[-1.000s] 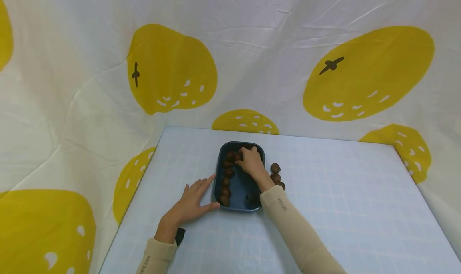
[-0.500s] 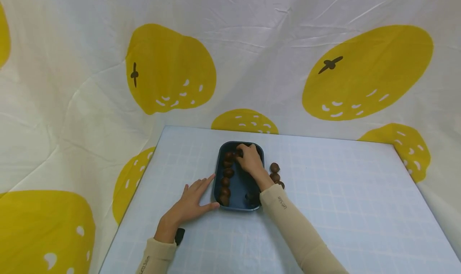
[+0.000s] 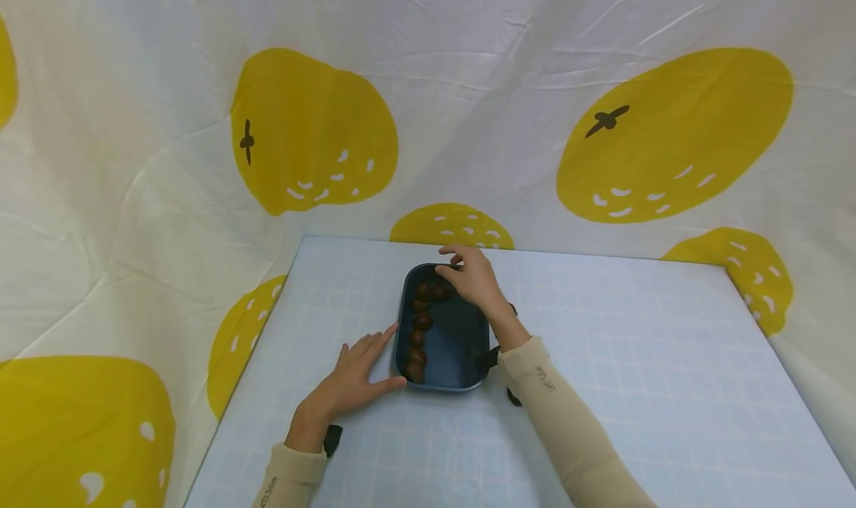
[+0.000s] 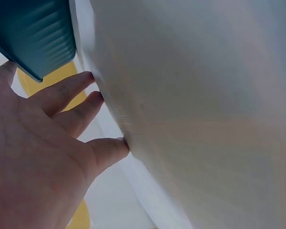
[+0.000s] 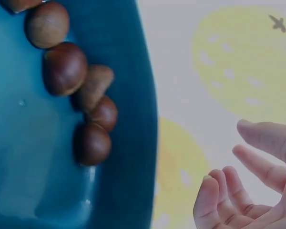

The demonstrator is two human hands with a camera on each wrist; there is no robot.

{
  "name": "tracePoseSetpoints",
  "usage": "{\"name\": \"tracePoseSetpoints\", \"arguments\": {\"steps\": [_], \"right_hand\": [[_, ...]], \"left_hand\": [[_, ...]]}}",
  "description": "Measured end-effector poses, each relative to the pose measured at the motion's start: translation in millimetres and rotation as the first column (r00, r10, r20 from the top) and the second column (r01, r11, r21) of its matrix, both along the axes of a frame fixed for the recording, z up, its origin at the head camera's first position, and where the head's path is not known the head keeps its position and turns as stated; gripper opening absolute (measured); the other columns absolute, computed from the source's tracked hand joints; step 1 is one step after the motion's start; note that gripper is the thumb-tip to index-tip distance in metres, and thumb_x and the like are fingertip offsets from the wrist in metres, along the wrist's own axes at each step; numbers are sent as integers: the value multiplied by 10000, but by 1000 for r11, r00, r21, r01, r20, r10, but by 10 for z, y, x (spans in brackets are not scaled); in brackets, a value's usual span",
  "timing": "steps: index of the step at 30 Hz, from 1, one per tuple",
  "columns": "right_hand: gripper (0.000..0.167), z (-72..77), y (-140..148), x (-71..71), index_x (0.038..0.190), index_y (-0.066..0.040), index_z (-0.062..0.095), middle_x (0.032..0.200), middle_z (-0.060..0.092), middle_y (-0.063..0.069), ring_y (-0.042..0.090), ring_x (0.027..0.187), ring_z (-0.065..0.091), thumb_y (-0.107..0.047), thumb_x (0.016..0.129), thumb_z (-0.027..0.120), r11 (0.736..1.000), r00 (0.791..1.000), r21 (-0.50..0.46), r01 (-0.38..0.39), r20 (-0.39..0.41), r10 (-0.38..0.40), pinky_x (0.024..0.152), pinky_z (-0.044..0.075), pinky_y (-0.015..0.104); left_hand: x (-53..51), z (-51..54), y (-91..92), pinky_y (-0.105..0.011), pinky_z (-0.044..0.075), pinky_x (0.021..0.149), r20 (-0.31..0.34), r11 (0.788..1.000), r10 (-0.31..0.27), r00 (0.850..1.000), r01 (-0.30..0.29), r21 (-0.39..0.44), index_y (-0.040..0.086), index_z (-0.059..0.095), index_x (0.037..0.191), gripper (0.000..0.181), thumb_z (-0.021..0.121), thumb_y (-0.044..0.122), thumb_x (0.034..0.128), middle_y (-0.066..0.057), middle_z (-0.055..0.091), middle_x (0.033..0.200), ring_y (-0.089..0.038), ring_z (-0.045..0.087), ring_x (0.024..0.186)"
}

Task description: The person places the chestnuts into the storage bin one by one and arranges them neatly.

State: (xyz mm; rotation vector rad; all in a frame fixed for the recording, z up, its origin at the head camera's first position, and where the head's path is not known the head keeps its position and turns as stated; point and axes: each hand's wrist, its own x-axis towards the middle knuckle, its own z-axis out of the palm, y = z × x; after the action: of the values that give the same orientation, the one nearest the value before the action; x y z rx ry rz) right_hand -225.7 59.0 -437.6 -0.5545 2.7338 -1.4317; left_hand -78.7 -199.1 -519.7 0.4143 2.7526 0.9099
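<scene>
My left hand [image 3: 357, 374] spread against the dark-blue rectangular tray [image 3: 458, 337], my empty right hand [image 3: 475, 278] loosely parted near its far end, I'm apparently lining up rounded brown chestnuts [image 3: 421, 321] inside and likely need another.

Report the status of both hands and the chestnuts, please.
Left hand spread at left edge of tray. Chestnuts in row along tray's left side. Right hand holding nothing, hiding tray's far right corner in head view.
</scene>
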Motion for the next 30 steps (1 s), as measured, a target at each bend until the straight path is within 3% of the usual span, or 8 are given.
{"name": "tracePoseSetpoints", "arguments": {"steps": [6,13,22,30], "right_hand": [[374,97,132,29,1301,-105,657,1217,607,158,335,962,639,-213,948,722,1000,1000,-1,16,2,-16,817,547,467],[363,106,326,47,1291,-109,665,1267,600,146,335,965,637,-204,945,725,1000,1000,-18,14,-23,-15,817,545,475],[335,-24,714,76,1260,-108,685,1178,604,133,325,980,613,-197,940,731,1000,999,-19,12,-37,-13,831,537,485],[327,-230,1079,110,1240,-72,695,1128,601,137,375,1035,590,-164,930,740,1000,998,12,-8,-62,9,875,523,512]], "left_hand": [[1,-12,-2,-694,27,1127,2,1000,-1,1000,1,9,479,92,1584,944,591,760,833,-59,269,1626,-359,213,1478],[-2,-17,-11,-698,26,1125,-1,1000,-5,1000,5,9,469,96,1588,949,599,753,834,-61,266,1627,-363,213,1477],[-7,-22,-5,-693,18,1128,2,1000,-10,1000,10,18,472,95,1587,945,595,754,836,-36,252,1633,-358,203,1482],[-13,-33,-2,-700,21,1124,1,1000,-11,1000,11,16,464,95,1590,949,595,752,838,-30,250,1633,-363,203,1481]]}}
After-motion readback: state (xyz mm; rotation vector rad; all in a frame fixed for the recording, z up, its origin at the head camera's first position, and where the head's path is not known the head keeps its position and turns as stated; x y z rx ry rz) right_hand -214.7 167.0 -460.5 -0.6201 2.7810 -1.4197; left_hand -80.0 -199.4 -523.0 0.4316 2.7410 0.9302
